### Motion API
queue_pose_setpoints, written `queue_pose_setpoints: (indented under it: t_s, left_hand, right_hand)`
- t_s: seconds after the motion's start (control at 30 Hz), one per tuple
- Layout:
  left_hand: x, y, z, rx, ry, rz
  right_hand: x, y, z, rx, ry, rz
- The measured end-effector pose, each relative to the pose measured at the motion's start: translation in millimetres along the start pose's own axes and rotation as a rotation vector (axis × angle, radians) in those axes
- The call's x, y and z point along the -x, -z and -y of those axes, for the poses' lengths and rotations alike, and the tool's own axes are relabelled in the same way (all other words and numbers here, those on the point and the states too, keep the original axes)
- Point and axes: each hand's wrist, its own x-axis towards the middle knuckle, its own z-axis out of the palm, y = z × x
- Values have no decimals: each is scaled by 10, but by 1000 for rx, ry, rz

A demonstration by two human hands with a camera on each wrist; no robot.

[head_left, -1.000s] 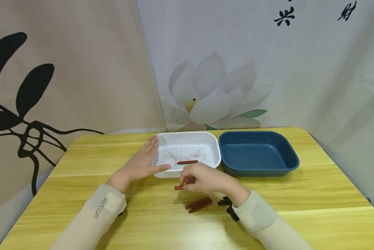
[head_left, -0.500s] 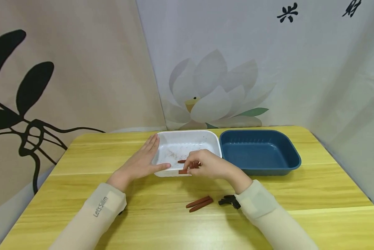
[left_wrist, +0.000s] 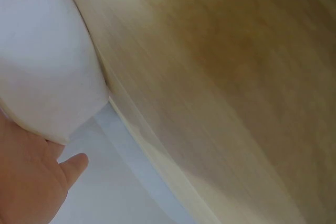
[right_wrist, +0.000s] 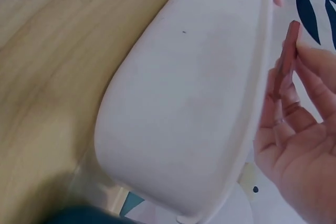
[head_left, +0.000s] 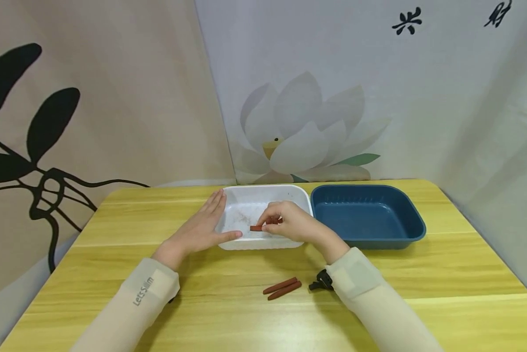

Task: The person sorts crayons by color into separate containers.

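Note:
My right hand is over the white tray, pinching a reddish-brown stick between thumb and fingers. The right wrist view shows the same stick in the fingertips, just past the tray's rim. Fingers straight, my left hand rests on the tray's left side, its thumb by the front rim. Two similar sticks lie side by side on the table in front of the tray. Another stick in the tray, visible earlier, is hidden behind my right hand.
A dark blue tray stands against the white one on the right. Beside the right sleeve is a black object, partly hidden. Behind the wooden table hangs a printed curtain.
My right hand has carried its stick from in front of the white tray forward and up over the tray. The left hand stays put, and so do the two table sticks.

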Motion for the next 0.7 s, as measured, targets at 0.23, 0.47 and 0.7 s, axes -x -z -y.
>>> queue_pose_setpoints:
  t_s: [0.23, 0.47, 0.7]
  left_hand:
    - [2, -1, 3, 2, 1, -1]
    - [8, 6, -3, -5, -2, -6]
    - [10, 7, -11, -9, -4, -6]
  right_hand:
    - [-110, -16, -119, 24, -27, -28]
    - [-210, -46, -239, -6, -75, -35]
    - [-307, -91, -373, -50, -139, -36]
